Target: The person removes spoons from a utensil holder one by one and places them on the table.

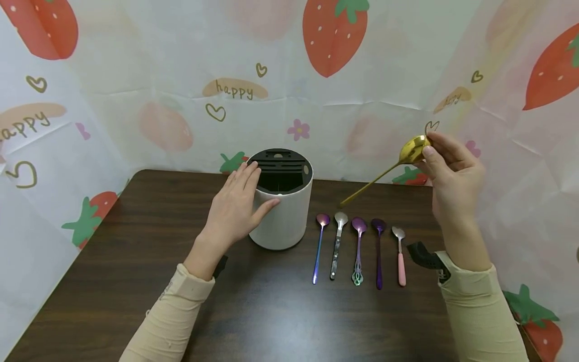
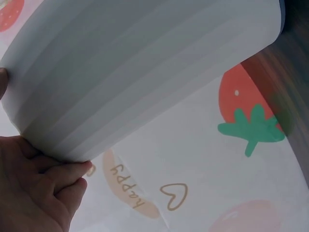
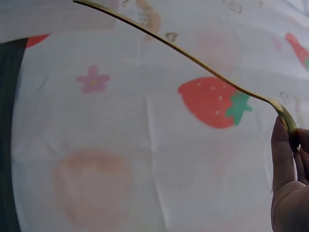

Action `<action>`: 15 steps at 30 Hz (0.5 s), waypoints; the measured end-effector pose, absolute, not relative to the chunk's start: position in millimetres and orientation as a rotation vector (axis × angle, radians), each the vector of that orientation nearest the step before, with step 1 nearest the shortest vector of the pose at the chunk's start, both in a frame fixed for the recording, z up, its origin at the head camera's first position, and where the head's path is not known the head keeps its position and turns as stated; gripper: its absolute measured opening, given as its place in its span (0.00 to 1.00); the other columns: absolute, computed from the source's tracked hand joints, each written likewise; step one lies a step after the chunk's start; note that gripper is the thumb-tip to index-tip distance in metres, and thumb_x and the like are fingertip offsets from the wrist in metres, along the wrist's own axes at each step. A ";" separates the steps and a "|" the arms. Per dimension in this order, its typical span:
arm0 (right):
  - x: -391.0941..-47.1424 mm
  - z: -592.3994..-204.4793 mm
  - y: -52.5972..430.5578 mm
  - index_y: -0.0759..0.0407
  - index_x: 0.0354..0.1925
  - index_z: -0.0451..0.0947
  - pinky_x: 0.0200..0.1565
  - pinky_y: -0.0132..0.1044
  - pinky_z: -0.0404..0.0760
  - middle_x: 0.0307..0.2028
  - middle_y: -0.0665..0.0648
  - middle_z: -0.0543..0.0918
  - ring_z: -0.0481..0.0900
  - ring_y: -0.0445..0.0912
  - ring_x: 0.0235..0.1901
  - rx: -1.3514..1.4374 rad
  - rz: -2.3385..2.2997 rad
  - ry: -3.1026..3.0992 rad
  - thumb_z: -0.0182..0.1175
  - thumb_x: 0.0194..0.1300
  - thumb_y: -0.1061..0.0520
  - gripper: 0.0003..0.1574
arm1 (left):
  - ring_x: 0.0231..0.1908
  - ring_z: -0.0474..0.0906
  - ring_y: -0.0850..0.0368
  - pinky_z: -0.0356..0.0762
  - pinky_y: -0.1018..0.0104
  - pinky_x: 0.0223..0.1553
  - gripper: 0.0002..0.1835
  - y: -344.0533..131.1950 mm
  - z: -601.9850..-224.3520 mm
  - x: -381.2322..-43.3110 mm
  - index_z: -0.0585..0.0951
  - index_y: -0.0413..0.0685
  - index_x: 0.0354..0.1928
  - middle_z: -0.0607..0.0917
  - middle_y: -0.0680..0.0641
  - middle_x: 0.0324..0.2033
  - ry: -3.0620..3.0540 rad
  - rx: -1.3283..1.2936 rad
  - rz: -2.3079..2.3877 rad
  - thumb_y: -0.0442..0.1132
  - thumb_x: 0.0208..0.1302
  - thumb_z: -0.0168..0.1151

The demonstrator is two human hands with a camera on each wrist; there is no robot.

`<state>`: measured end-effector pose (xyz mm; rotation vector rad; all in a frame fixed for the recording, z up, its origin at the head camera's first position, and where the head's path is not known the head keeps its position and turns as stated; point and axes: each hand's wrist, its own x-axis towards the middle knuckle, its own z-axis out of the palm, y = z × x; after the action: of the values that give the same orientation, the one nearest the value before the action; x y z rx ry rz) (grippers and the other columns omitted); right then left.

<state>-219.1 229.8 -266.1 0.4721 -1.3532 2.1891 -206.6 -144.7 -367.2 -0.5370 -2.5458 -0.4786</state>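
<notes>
My right hand [image 1: 452, 173] pinches a gold spoon [image 1: 412, 150] by its bowl between thumb and fingers. The long thin handle slants down and left, its tip above the row of spoons. In the right wrist view the same gold spoon [image 3: 193, 58] crosses the upper part. My left hand [image 1: 235, 206] lies against the left side of a white cylindrical utensil holder [image 1: 289, 221], fingers extended by its rim and thumb across the front. The holder's black top has slots and a large opening. In the left wrist view, fingertips touch the holder's white wall [image 2: 145, 72].
Right of the holder several spoons lie in a row, bowls away from me: a blue-purple spoon [image 1: 320, 246], a spoon with a patterned handle [image 1: 336, 249], two purple ones and a pink-handled spoon [image 1: 401, 266]. Behind the dark wooden table [image 1: 253, 311] hangs a strawberry-print cloth [image 1: 181, 50].
</notes>
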 end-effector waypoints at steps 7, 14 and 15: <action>-223.5 -287.3 256.2 0.80 0.49 0.83 0.40 0.36 0.90 0.37 0.64 0.89 0.89 0.49 0.36 0.315 2.281 -1.411 0.68 0.62 0.76 0.16 | 0.77 0.59 0.37 0.56 0.46 0.78 0.45 -146.8 -366.3 -207.3 0.67 0.31 0.74 0.68 0.35 0.74 -2.508 -0.524 -0.472 0.61 0.71 0.64; -226.6 -314.7 293.9 0.75 0.50 0.85 0.43 0.35 0.89 0.42 0.61 0.90 0.91 0.47 0.40 0.223 2.380 -1.519 0.66 0.65 0.75 0.15 | 0.77 0.58 0.38 0.56 0.45 0.78 0.44 -145.1 -368.1 -206.8 0.68 0.31 0.74 0.68 0.35 0.74 -2.508 -0.533 -0.508 0.61 0.71 0.64; -227.0 -319.0 299.6 0.74 0.50 0.86 0.43 0.34 0.89 0.42 0.60 0.91 0.91 0.46 0.40 0.200 2.376 -1.550 0.66 0.65 0.75 0.14 | 0.77 0.59 0.38 0.56 0.45 0.78 0.44 -144.1 -368.4 -206.7 0.68 0.31 0.73 0.68 0.35 0.74 -2.505 -0.538 -0.511 0.61 0.71 0.64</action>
<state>-227.0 299.6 -319.0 0.2004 -1.5503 2.3764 -206.7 -144.1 -368.4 -0.5376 -2.5050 -0.5111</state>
